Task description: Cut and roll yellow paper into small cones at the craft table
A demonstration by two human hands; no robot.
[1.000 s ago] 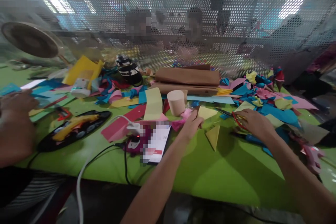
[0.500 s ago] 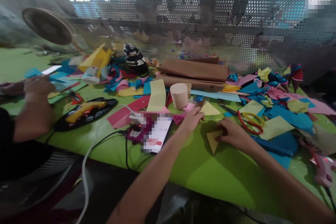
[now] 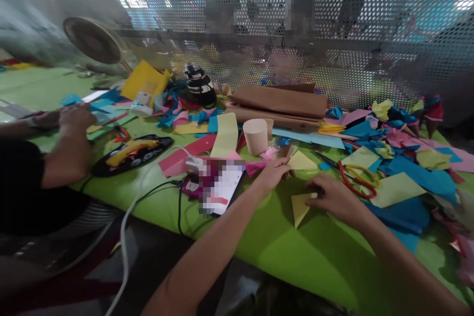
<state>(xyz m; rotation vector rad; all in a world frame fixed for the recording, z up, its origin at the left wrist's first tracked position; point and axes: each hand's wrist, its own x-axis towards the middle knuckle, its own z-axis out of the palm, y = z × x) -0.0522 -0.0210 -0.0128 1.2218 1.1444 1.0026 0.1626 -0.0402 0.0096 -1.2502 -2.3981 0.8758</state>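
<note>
My right hand [image 3: 335, 197] pinches a small folded yellow paper triangle [image 3: 299, 208] by its right edge, point down, over the green table. Up and to the left, my left hand [image 3: 274, 175] has its fingers curled closed beside a pale yellow paper piece [image 3: 302, 161] and something brown. What lies inside those fingers is hidden. Behind the left hand stands a cream paper cup-like cylinder [image 3: 255, 137], with pink crumpled paper at its foot. Red- and yellow-handled scissors [image 3: 357, 180] lie to the right of my right hand.
A phone [image 3: 225, 192] and a cabled power strip [image 3: 198, 185] lie left of my forearm. Brown paper rolls [image 3: 277, 101] and coloured scraps [image 3: 422, 177] cover the back and right. A co-worker's hand [image 3: 76, 116] works at the left, near a black tray [image 3: 129, 155].
The view has turned slightly left, so most things sit further right. My left hand is a little lower and the yellow triangle in my right hand has tilted slightly.
</note>
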